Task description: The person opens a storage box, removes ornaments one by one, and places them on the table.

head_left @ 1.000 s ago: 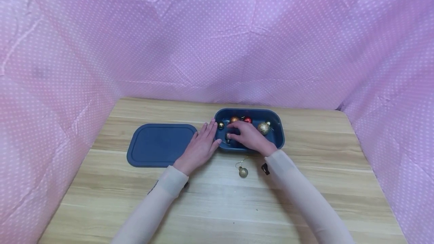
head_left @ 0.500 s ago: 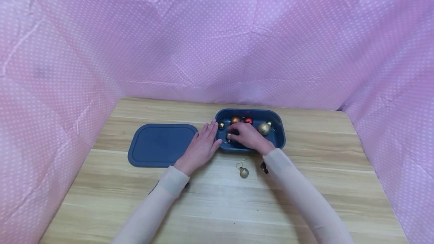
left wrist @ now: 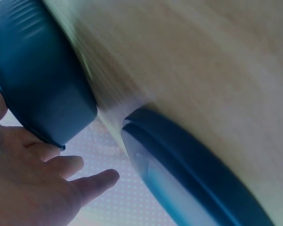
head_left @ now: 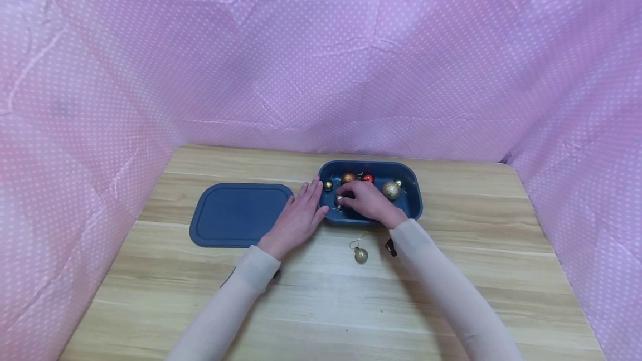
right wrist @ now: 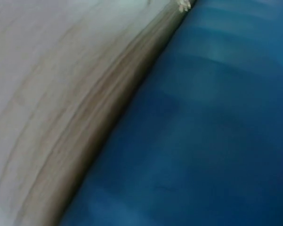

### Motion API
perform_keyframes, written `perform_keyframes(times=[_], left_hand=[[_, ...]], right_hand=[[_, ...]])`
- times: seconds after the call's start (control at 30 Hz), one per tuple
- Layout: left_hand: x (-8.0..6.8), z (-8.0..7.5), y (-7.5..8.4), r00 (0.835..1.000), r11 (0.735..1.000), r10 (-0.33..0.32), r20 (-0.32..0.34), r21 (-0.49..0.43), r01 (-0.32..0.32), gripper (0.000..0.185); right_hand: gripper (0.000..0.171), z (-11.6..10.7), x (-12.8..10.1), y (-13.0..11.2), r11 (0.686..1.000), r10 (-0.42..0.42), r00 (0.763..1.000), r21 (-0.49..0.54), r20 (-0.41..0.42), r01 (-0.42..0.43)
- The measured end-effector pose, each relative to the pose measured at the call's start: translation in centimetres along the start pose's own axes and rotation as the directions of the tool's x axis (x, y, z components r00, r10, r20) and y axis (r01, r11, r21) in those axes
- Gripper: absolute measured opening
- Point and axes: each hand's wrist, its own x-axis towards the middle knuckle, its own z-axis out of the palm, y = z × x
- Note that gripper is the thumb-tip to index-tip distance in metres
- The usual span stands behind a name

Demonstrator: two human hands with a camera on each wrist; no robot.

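A small gold bauble (head_left: 339,200) is pinched by the right hand (head_left: 368,198) at the near left inside a blue container (head_left: 412,188), barely shifted in half a second and unreleased. The container's left edge is touched by the left hand's (head_left: 295,223) straight fingers.

Box (head_left: 413,194), dark blue, rectangular with rounded corners; its left end is touched by the left hand (head_left: 299,213). Small pale bauble (head_left: 339,200), pinched by the right hand (head_left: 372,203) in the box's near-left part. Also contained: small gold bauble (head_left: 328,185) at the left end, orange bauble (head_left: 348,177) and red bauble (head_left: 368,177) by the far wall, larger glittered gold bauble (head_left: 391,190) toward the right.
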Motion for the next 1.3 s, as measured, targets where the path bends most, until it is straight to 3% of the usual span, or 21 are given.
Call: perform_keyframes(times=[0.53, 1.07, 1.3], left_hand=[[-0.1, 0.0, 0.0, 1.0, 1.0, 0.0, -0.012, -0.028, 0.0, 0.067], [-0.1, 0.1, 0.0, 1.0, 0.999, -0.01, 0.005, -0.032, 0.01, 0.068], [-0.1, 0.2, -0.1, 1.0, 1.0, -0.003, 0.011, -0.014, 0.003, 0.068]], right_hand=[[0.029, -1.1, -2.5, 0.1, 0.997, -0.027, 0.98, 0.067, -0.198, 0.041], [0.031, -2.3, -5.3, 0.1, 0.986, 0.026, 0.962, 0.165, -0.273, 0.02], [0.03, -2.7, -6.2, -0.2, 0.988, 0.041, 0.955, 0.155, -0.295, 0.006]])
